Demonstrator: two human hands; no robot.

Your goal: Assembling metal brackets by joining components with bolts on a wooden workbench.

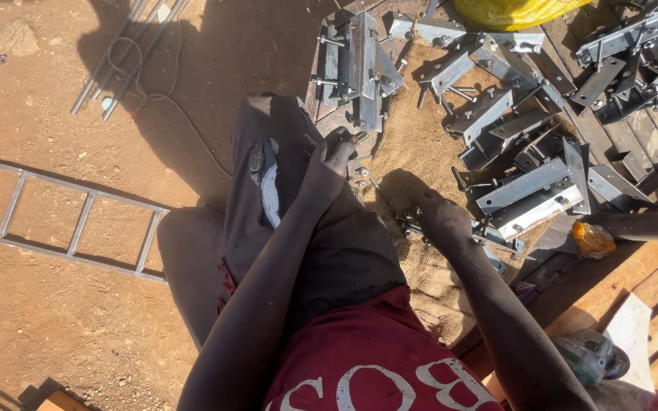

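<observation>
Seen from the head camera, looking straight down over a red shirt and dark trousers at a wooden platform draped with burlap sacking. Left hand raised over the knee, curled shut around a small dark piece, too shadowed to name, just beside loose bolts on the sacking. Right hand pressed down on the burlap, fingers closed over a cluster of bolts and a galvanised steel bracket; exact grip hard to make out in the shade. Bracket's long axis lying roughly left to right, slightly downhill toward the right, its near end hidden under the hand, its far end close to the burlap's edge. Beyond the right hand, a crowded heap of similar angle brackets with threaded studs sticking up, touching and overlapping, leaving little free sacking between hands and heap. Another stack of brackets just above the left hand. Open room only to the left: bare red earth with a steel ladder frame lying across it, well apart from the hands. Yellow sack cut off at the top edge; an angle grinder partly cut off at lower right; an orange-yellow packet beside a dark pipe.
</observation>
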